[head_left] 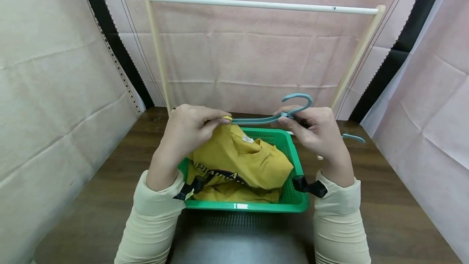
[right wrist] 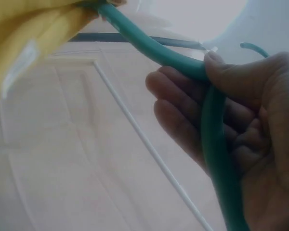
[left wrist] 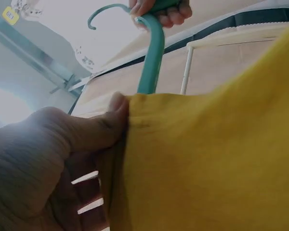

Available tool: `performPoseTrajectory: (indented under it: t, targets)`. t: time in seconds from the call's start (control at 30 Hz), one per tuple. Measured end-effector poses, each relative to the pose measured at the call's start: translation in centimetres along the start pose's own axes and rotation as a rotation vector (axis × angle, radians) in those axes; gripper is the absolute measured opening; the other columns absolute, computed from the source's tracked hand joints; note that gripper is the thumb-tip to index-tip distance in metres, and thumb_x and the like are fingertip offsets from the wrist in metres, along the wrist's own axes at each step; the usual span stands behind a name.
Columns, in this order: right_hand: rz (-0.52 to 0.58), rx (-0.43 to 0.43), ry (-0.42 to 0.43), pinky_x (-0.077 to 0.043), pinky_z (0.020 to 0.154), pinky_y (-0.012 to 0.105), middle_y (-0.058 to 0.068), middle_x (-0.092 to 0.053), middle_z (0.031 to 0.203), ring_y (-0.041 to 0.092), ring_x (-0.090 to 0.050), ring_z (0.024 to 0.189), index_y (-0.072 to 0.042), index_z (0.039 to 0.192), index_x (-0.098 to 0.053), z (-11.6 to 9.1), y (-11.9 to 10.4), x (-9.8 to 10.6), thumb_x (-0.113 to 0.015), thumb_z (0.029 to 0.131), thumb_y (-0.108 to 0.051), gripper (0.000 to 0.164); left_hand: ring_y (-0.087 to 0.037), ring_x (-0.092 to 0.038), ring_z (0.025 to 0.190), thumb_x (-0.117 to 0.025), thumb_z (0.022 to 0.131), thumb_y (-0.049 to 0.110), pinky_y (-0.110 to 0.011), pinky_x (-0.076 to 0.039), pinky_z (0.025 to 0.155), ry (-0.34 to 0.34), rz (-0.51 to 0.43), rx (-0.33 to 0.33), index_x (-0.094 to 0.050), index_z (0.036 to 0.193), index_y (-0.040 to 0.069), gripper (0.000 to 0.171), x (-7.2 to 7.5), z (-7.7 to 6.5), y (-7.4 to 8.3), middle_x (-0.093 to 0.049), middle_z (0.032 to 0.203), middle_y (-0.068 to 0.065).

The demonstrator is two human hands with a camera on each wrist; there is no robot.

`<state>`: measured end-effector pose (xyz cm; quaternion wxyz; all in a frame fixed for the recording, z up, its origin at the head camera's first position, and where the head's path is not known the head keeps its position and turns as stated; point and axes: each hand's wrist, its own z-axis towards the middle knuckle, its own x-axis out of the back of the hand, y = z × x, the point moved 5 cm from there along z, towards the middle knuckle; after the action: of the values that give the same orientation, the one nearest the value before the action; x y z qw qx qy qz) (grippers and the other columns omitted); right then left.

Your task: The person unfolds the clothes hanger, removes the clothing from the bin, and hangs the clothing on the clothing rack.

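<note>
A yellow T-shirt (head_left: 242, 158) with dark printed lettering hangs from my left hand (head_left: 190, 127) and lies partly in a green basket (head_left: 298, 201). My left thumb and fingers pinch the shirt's edge at the collar side. One arm of a blue-green hanger (head_left: 256, 121) reaches into the cloth there; its tip is hidden by the fabric in the left wrist view. My right hand (head_left: 311, 127) grips the hanger near its neck, the hook curving up above the fingers. In the right wrist view the hanger's other arm (right wrist: 216, 144) runs down across the palm.
Behind the basket stands a rack with a white crossbar (head_left: 256, 4) and cream posts. Another blue hanger (head_left: 353, 137) lies on the brown wooden table (head_left: 384, 207), right of my right hand. Pale fabric walls (head_left: 55, 72) enclose the table on the sides and back.
</note>
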<state>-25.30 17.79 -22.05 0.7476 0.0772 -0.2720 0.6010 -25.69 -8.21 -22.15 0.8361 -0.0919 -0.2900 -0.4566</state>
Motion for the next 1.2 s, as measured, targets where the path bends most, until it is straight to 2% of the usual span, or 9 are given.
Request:
performPoseTrajectory:
  t: [0.13,0.33,0.4,0.6,0.77,0.83,0.93,1.07,1.2]
  targets:
    - [-0.036,0.000,-0.047,-0.040,0.054,0.016,0.003,-0.074,0.090,0.001,-0.053,0.062,-0.005,0.103,-0.077,0.1,-0.1,-0.8,-0.074,0.086,0.005,0.020,-0.006,-0.067,0.072,-0.078,0.090,0.022,-0.025,-0.047,0.055,0.050,0.016,-0.059,-0.083,0.097,0.023,0.008,-0.6,0.2,0.8,-0.077,0.090,0.009]
    - [-0.081,0.013,-0.004,-0.042,0.056,0.015,0.002,-0.074,0.088,0.002,-0.054,0.061,-0.005,0.102,-0.077,0.2,-0.1,-0.3,-0.075,0.084,0.007,0.021,-0.012,-0.066,0.088,-0.076,0.091,0.036,-0.028,-0.051,0.055,-0.020,0.187,-0.062,-0.082,0.104,0.025,0.018,-0.9,0.2,1.1,-0.075,0.101,0.010]
    - [-0.093,0.019,0.026,-0.041,0.055,0.015,0.002,-0.074,0.086,0.003,-0.053,0.059,-0.004,0.100,-0.078,0.1,-0.1,0.4,-0.075,0.084,0.006,0.020,-0.015,-0.065,0.090,-0.076,0.089,0.042,-0.031,-0.051,0.056,-0.043,0.254,-0.023,-0.081,0.109,0.026,0.026,-0.7,0.1,0.8,-0.075,0.102,0.009]
    - [-0.116,0.008,0.086,-0.037,0.053,0.012,0.004,-0.075,0.081,-0.001,-0.055,0.059,-0.001,0.098,-0.078,-0.4,-0.1,1.8,-0.075,0.091,-0.007,0.009,-0.022,-0.064,0.098,-0.074,0.087,0.051,-0.048,-0.043,0.083,-0.118,0.423,0.115,-0.077,0.117,0.026,0.039,-0.2,-0.3,-0.5,-0.076,0.106,0.005]
    - [-0.085,0.008,0.137,-0.044,0.056,0.012,0.008,-0.074,0.078,0.003,-0.070,0.073,0.003,0.095,-0.077,-0.3,-0.3,2.5,-0.074,0.092,-0.007,0.011,-0.025,-0.061,0.103,-0.071,0.091,0.052,-0.050,-0.038,0.081,-0.182,0.483,0.308,-0.073,0.123,0.026,0.042,0.2,-0.6,-1.4,-0.071,0.118,0.003]
    - [-0.068,0.007,0.143,-0.042,0.054,0.012,0.010,-0.075,0.078,0.004,-0.071,0.075,0.004,0.095,-0.077,-0.3,-0.4,2.6,-0.074,0.092,-0.006,0.010,-0.026,-0.059,0.106,-0.070,0.091,0.053,-0.051,-0.038,0.080,-0.188,0.483,0.346,-0.072,0.123,0.025,0.043,0.2,-0.6,-1.7,-0.069,0.122,0.002]
    - [-0.056,0.003,0.121,-0.040,0.053,0.013,0.009,-0.074,0.079,0.003,-0.070,0.074,0.003,0.095,-0.077,-0.3,-0.5,2.5,-0.074,0.090,0.000,0.007,-0.024,-0.060,0.108,-0.070,0.091,0.053,-0.053,-0.038,0.088,-0.156,0.445,0.265,-0.074,0.118,0.024,0.040,0.1,-0.4,-1.5,-0.071,0.118,0.003]
    - [-0.063,0.002,0.062,-0.040,0.054,0.013,0.006,-0.074,0.081,0.000,-0.061,0.065,0.000,0.097,-0.077,-0.2,-0.6,2.1,-0.074,0.087,0.005,0.012,-0.019,-0.067,0.097,-0.072,0.094,0.037,-0.048,-0.043,0.095,-0.115,0.293,0.041,-0.077,0.107,0.018,0.023,-0.5,-0.2,-0.4,-0.075,0.103,0.003]
    - [-0.070,0.009,0.044,-0.039,0.055,0.015,0.004,-0.074,0.084,0.000,-0.056,0.062,-0.002,0.100,-0.078,-0.2,-0.7,1.8,-0.074,0.088,0.001,0.013,-0.013,-0.070,0.081,-0.074,0.094,0.021,-0.035,-0.054,0.079,-0.120,0.116,-0.032,-0.078,0.099,0.013,0.011,-1.0,-0.1,0.2,-0.076,0.092,0.004]
